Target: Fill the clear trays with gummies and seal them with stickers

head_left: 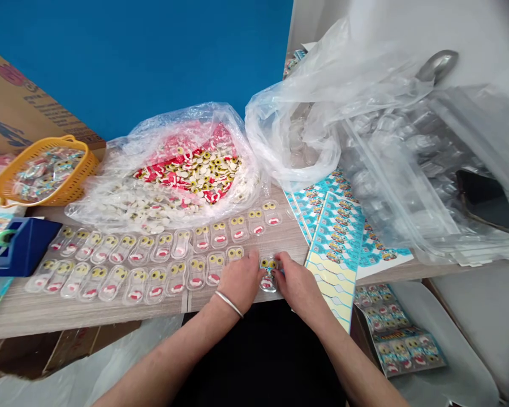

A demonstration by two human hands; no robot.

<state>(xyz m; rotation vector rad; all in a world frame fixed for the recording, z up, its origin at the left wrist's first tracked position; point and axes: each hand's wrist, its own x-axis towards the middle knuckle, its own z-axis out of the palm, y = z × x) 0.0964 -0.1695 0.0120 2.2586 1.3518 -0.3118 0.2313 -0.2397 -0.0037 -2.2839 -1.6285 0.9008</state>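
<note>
Between my two hands, near the table's front edge, is a small clear plastic blister pack (268, 278) with yellow-ringed eyes, a red-and-white mouth piece and a blue printed strip across it. My left hand (240, 281) has its fingers closed at the pack's left edge. At its right edge, my right hand (300, 286) pinches it with thumb and fingers. Two rows of similar clear packs, such as this one (156, 286), stretch along the table to the left, each with eyes and a mouth piece. Right of my hands lie blue and yellow sticker sheets (338, 240).
Behind the rows sits an open plastic bag (203, 169) of loose eye and mouth pieces. A yellow basket (85, 164) and a blue tape dispenser (29, 249) stand left. On the right are bags of clear plastic shells (390, 147) and a phone (487, 200); below, a bin (462, 345) holds packs.
</note>
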